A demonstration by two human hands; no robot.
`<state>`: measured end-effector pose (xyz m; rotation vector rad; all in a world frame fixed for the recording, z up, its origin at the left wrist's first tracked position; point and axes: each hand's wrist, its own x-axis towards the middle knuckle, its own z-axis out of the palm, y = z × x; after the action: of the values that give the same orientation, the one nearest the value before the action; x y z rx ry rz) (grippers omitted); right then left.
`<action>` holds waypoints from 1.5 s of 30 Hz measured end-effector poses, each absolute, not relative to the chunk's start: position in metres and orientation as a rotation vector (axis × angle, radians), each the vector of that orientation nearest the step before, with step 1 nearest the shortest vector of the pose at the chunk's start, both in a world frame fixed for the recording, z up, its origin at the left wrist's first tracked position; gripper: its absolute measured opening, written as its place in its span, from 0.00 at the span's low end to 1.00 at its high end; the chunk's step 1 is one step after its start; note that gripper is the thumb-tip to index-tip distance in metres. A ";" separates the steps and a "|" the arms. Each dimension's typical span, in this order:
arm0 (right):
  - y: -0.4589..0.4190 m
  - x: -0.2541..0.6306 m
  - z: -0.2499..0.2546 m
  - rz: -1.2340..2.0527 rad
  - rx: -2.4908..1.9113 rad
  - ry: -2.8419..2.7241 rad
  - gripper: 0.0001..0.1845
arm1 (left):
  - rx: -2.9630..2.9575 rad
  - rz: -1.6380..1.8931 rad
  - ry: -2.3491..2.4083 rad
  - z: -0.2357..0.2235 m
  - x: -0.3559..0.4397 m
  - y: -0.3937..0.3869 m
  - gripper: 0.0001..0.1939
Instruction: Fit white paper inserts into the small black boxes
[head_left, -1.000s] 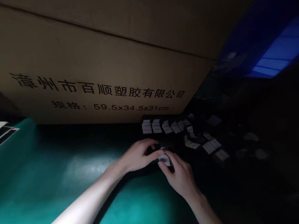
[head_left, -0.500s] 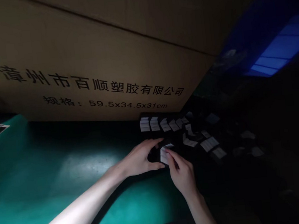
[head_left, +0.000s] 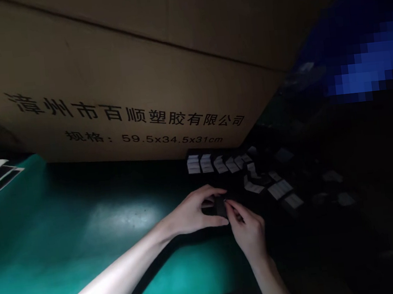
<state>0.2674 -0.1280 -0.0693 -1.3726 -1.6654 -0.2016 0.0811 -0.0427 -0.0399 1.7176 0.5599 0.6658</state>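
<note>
Two bare hands of yours meet over the table, close to one small dark block (head_left: pixel 219 206). The block sits between them, just past the tips of your left hand (head_left: pixel 203 211). Your left thumb and finger curl around it from the nine o'clock side and grasp it, perhaps so it can't slide. Your right hand (head_left: pixel 250 229) comes in from four o'clock, its thumb and finger pinched together at the block's edge. That looks like a way to work on a very little spot. I cannot tell what, if anything, is between those tips.

At twelve to one o'clock from your hands, little white-faced pieces (head_left: pixel 193 165) stand in a row by the big brown carton (head_left: pixel 132 74), maybe so they are easy to reach. More white-faced pieces (head_left: pixel 281 188) lie messily toward three o'clock.

The table (head_left: pixel 181 272) is green and smooth, with a shiny patch of light at nine o'clock. Dark strips with pale edges (head_left: pixel 1 181) lie at ten o'clock. The room is very dark, and a blurry blue shape (head_left: pixel 360 71) shows at two o'clock.
</note>
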 end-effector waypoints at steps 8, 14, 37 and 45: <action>-0.128 0.268 -0.069 -0.301 -1.376 -1.702 0.11 | 1.724 0.660 0.554 -0.040 0.081 -0.042 0.35; -0.129 0.267 -0.068 -0.259 -1.427 -1.687 0.11 | 1.716 0.686 0.540 -0.042 0.082 -0.042 0.34; -0.127 0.267 -0.063 0.156 -1.531 -1.541 0.06 | 1.763 0.688 0.606 -0.042 0.083 -0.040 0.30; -0.128 0.267 -0.061 0.138 -1.534 -1.505 0.07 | 1.773 0.734 0.640 -0.041 0.086 -0.043 0.28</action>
<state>0.2670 -0.1284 -0.0605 -1.5338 -1.5050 0.1379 0.0857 -0.0426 -0.0407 1.7726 0.6397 0.7336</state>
